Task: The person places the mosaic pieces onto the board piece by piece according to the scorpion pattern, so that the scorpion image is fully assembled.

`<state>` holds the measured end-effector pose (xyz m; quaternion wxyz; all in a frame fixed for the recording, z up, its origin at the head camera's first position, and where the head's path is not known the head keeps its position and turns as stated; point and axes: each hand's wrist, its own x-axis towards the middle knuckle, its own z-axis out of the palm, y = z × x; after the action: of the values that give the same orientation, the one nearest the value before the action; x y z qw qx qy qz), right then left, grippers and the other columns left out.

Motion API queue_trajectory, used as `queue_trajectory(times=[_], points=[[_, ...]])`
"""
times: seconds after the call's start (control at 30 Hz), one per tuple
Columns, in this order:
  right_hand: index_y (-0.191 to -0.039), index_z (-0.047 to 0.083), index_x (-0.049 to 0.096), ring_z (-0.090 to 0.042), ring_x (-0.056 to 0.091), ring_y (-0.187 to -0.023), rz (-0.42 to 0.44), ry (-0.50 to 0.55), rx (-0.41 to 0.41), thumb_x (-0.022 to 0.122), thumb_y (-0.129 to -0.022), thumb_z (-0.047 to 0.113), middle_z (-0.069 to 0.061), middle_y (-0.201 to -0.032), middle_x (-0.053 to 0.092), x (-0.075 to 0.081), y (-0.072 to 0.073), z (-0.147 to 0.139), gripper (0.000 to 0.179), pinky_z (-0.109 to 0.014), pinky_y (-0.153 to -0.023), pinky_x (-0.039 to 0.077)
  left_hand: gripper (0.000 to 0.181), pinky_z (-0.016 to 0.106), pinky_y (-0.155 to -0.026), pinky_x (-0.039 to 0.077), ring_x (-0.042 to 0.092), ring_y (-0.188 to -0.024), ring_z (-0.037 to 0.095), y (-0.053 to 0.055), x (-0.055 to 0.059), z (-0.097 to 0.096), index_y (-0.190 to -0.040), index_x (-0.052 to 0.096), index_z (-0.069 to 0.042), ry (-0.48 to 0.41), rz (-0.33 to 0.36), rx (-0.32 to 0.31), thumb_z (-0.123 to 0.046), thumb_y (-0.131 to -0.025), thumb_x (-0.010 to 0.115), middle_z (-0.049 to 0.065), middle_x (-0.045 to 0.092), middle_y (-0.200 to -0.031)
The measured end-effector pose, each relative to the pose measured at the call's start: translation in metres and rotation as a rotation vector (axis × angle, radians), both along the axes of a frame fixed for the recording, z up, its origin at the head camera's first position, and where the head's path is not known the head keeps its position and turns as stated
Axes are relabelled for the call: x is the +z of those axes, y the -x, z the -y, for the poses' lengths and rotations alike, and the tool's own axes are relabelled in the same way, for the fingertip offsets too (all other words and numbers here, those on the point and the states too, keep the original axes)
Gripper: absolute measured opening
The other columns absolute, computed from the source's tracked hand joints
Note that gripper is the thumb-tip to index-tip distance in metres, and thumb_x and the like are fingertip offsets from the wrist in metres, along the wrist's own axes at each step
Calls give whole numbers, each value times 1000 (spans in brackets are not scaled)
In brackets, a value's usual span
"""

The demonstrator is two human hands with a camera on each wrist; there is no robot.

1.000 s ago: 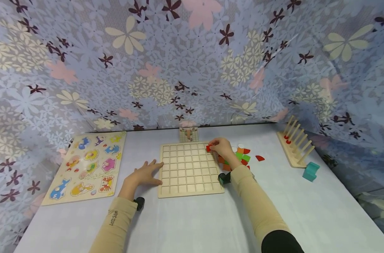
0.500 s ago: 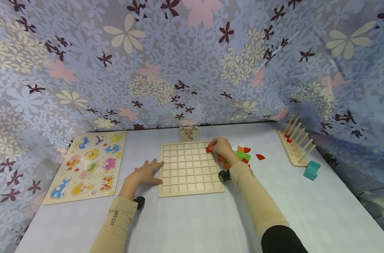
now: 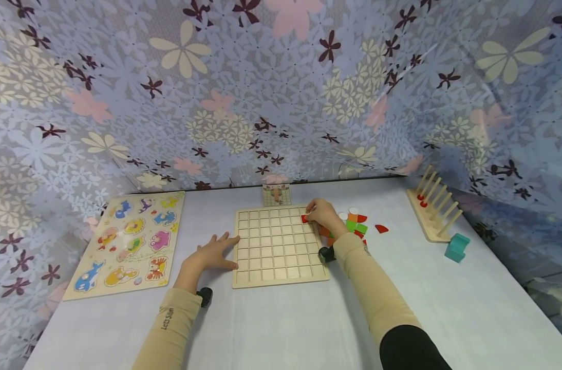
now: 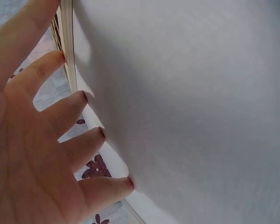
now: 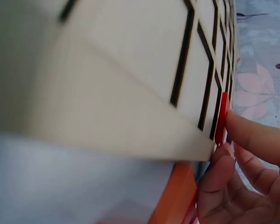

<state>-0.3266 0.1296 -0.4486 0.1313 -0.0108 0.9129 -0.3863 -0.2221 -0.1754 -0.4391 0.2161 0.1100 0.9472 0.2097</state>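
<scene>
A wooden grid board (image 3: 281, 284) lies flat on the table in the head view. My left hand (image 3: 213, 254) is beside its left edge with fingers spread; the thumb and index fingertip touch that edge. In the left wrist view the fingers of this hand (image 4: 42, 140) are apart, and their tips reach the white surface. At the board's far right corner my right hand (image 3: 324, 216) pinches a red tile (image 3: 304, 219) over the corner square. The right wrist view shows this red tile (image 5: 222, 119) edge-on at the thumb, other fingers curled below.
Several red, green, orange and white pieces (image 3: 356, 226) lie right of the board, partly under the right arm. A pattern card (image 3: 277, 195) is behind it. An animal puzzle (image 3: 139, 241) lies left; a peg stand (image 3: 430, 223) and teal block (image 3: 456, 247) stand right.
The red tile sits a little flatter over the corner square, and my right hand has shifted very slightly there. My left hand stays at the board's left edge.
</scene>
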Motion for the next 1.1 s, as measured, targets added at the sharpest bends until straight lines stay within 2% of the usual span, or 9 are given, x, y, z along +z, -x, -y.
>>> queue_trajectory(times=[0.13, 0.27, 0.4, 0.53, 0.63, 0.8, 0.97, 1.1], points=[[-97, 2, 57, -19, 49, -67, -16, -54, 18, 66, -84, 11, -12, -91, 57, 3, -1, 0, 19, -26, -55, 42, 79, 77, -95, 5, 6, -134, 52, 0, 2, -1, -143, 34, -12, 2, -1, 4, -28, -76, 74, 23, 15, -151], [-96, 3, 58, -16, 49, -61, -19, -64, 54, 64, -86, 14, -11, -84, 57, 6, -3, 0, 16, -25, -52, 42, 79, 77, -95, 5, 6, -134, 52, -1, 3, 1, -143, 34, -12, -4, -2, 10, -28, -76, 74, 23, 15, -151], [-100, 2, 58, -16, 52, -62, -12, 5, 92, 61, -88, 15, -12, -86, 59, 6, -4, -7, 18, -26, -54, 45, 79, 77, -95, 4, 5, -134, 52, -1, 1, 2, -143, 34, -12, -16, 0, 3, -28, -77, 73, 23, 14, -151], [-106, 0, 57, -19, 57, -70, 6, 118, 60, 59, -89, 15, -15, -95, 62, 3, -4, -22, 22, -28, -60, 49, 78, 77, -95, 4, 5, -134, 52, -1, -1, 2, -143, 34, -12, -22, -1, -1, -28, -78, 73, 24, 14, -151], [-110, 0, 57, -21, 56, -71, 11, 153, 23, 58, -90, 15, -17, -98, 61, 4, -5, -35, 25, -28, -60, 47, 79, 77, -95, 5, 6, -134, 52, -1, -1, 1, -143, 34, -12, -13, -8, 1, -28, -77, 73, 23, 15, -150], [-115, -1, 55, -22, 55, -74, 11, 143, -16, 56, -91, 15, -20, -104, 59, 6, -9, -56, 29, -29, -62, 48, 79, 77, -95, 7, 7, -134, 52, -1, 0, 1, -143, 35, -12, -3, -18, -1, -28, -77, 74, 24, 16, -150], [-117, -4, 53, -26, 58, -82, -7, 138, -32, 55, -91, 13, -22, -105, 58, 6, -11, -76, 32, -32, -73, 51, 78, 78, -94, 6, 7, -134, 53, -2, 0, 0, -143, 35, -11, -9, -20, -4, -28, -77, 74, 24, 15, -150], [-119, -5, 53, -25, 58, -83, -14, 117, -41, 55, -90, 12, -22, -106, 58, 6, -13, -89, 33, -31, -73, 51, 78, 77, -95, 6, 6, -134, 52, -2, 0, 0, -143, 34, -12, -10, -14, -2, -28, -77, 73, 24, 15, -150]])
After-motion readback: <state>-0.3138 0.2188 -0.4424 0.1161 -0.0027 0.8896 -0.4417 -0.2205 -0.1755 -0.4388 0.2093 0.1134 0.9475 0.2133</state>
